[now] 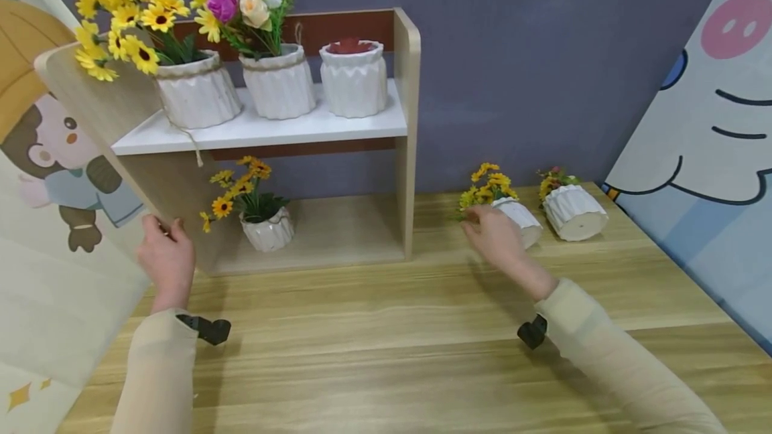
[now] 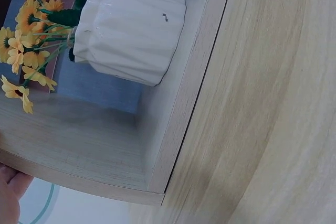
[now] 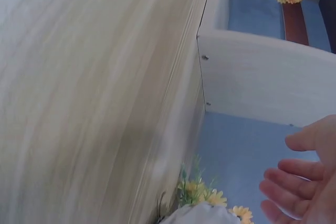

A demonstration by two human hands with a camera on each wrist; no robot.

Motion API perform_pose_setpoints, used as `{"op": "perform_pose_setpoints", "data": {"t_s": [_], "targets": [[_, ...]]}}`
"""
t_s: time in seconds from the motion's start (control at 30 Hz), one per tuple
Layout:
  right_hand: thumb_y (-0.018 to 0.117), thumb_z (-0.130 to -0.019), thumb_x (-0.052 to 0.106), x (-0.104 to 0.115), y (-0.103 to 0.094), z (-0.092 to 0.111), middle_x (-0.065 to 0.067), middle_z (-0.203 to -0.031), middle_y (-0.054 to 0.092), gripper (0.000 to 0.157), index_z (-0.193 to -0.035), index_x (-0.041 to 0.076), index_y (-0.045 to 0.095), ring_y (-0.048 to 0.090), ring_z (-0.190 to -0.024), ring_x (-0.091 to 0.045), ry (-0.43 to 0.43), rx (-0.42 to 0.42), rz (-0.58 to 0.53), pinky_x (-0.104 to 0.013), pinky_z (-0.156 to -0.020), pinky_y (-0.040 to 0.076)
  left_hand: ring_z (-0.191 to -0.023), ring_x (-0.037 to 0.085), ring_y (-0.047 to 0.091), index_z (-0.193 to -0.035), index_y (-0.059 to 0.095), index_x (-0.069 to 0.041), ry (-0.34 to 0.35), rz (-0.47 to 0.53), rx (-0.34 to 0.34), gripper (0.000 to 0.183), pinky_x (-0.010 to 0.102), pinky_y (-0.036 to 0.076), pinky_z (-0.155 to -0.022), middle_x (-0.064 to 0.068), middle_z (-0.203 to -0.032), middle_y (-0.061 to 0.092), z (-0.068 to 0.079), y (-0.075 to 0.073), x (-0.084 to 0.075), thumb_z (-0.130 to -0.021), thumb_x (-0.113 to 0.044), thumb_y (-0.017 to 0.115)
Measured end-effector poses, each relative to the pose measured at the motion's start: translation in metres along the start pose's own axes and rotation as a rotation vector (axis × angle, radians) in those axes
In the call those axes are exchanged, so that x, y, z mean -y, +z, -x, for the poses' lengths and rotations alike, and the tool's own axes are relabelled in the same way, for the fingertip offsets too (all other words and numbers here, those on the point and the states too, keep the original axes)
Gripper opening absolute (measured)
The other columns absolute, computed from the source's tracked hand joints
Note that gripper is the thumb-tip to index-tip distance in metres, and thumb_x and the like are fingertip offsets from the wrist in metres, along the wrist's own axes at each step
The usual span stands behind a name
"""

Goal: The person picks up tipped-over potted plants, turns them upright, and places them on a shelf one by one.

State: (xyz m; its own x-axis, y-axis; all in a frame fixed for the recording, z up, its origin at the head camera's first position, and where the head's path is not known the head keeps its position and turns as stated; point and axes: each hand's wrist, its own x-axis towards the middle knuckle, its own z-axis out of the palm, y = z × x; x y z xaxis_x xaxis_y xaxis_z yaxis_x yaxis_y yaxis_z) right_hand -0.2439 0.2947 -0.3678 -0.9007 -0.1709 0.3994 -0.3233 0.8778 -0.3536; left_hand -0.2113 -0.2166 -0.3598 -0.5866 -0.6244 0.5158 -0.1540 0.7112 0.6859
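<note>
My left hand point(image 1: 167, 254) is at the front edge of the left side panel of a small wooden shelf point(image 1: 413, 153), thumb on the inner side and fingers on the outer side. The left wrist view shows those fingers point(image 2: 18, 183) against the panel. My right hand point(image 1: 496, 236), fingers loosely spread and holding nothing, is over the near side of a white pot of yellow flowers point(image 1: 520, 218) that lies tipped on the table. Farther right, another white flower pot point(image 1: 575, 213) also lies on its side, base facing me. A small pot of orange-yellow flowers point(image 1: 268, 231) stands upright on the lower shelf.
On the upper board point(image 1: 259, 131) stand a pot of yellow daisies point(image 1: 199, 92), a pot of mixed flowers point(image 1: 279, 82) and a ribbed white pot point(image 1: 353, 82) with dark red inside. The wooden table point(image 1: 362, 340) meets a grey-blue partition point(image 1: 519, 72) behind.
</note>
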Motion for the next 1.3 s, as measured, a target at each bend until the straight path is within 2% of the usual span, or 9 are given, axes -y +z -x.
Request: {"op": "perform_pose_setpoints", "data": {"t_s": [0.13,0.3,0.6,0.93,1.17,1.3], "targets": [[0.059,-0.086,0.024,-0.006,0.0,-0.004,-0.017,-0.107,0.063,0.032,-0.11,0.004,0.061,0.061,-0.083,-0.031,0.019,-0.043,0.024,-0.042,-0.056,0.047,-0.099,0.043,0.057,-0.114,0.042,-0.001,-0.004,-0.002,0.009,0.039,0.053,0.046,-0.077,0.025,-0.107,0.059,-0.001,0.0,0.0,-0.095,-0.035,0.036],[0.06,-0.085,0.024,-0.012,-0.001,-0.007,-0.02,-0.111,0.06,0.034,-0.111,0.003,0.061,0.058,-0.09,-0.036,0.038,-0.069,0.067,-0.047,-0.064,0.047,-0.101,0.042,0.057,-0.117,0.042,-0.001,-0.006,-0.007,0.016,0.041,0.052,0.047,-0.077,0.025,-0.11,0.059,-0.002,0.001,0.0,-0.095,-0.036,0.034],[0.059,-0.084,0.026,-0.025,0.0,-0.008,-0.026,-0.115,0.052,0.045,-0.115,-0.006,0.052,0.049,-0.103,-0.043,0.078,-0.054,0.152,-0.054,-0.084,0.04,-0.099,0.041,0.057,-0.116,0.042,-0.002,-0.007,0.004,0.014,0.041,0.052,0.047,-0.077,0.025,-0.108,0.059,0.0,-0.001,-0.001,-0.095,-0.036,0.035],[0.056,-0.087,0.02,-0.037,0.004,-0.008,-0.029,-0.124,0.044,0.045,-0.121,-0.007,0.046,0.041,-0.112,-0.046,0.141,0.002,0.15,-0.058,-0.092,0.032,-0.099,0.041,0.057,-0.116,0.042,-0.002,-0.007,0.001,0.016,0.04,0.052,0.046,-0.077,0.025,-0.107,0.059,0.0,-0.001,0.0,-0.095,-0.036,0.035],[0.058,-0.085,0.027,-0.037,0.01,-0.013,-0.032,-0.125,0.04,0.058,-0.124,-0.011,0.038,0.037,-0.115,-0.047,0.21,0.039,0.205,-0.056,-0.097,0.027,-0.092,0.041,0.058,-0.114,0.042,-0.001,0.007,-0.019,-0.003,0.038,0.05,0.045,-0.072,0.025,-0.102,0.059,0.0,0.001,0.0,-0.095,-0.034,0.035],[0.06,-0.084,0.032,-0.038,0.014,-0.016,-0.033,-0.124,0.04,0.067,-0.125,-0.014,0.034,0.037,-0.115,-0.047,0.256,0.029,0.233,-0.055,-0.099,0.025,-0.093,0.041,0.058,-0.113,0.043,-0.002,0.003,-0.012,-0.009,0.038,0.05,0.045,-0.072,0.025,-0.104,0.06,0.0,0.001,0.0,-0.095,-0.035,0.036]]}}
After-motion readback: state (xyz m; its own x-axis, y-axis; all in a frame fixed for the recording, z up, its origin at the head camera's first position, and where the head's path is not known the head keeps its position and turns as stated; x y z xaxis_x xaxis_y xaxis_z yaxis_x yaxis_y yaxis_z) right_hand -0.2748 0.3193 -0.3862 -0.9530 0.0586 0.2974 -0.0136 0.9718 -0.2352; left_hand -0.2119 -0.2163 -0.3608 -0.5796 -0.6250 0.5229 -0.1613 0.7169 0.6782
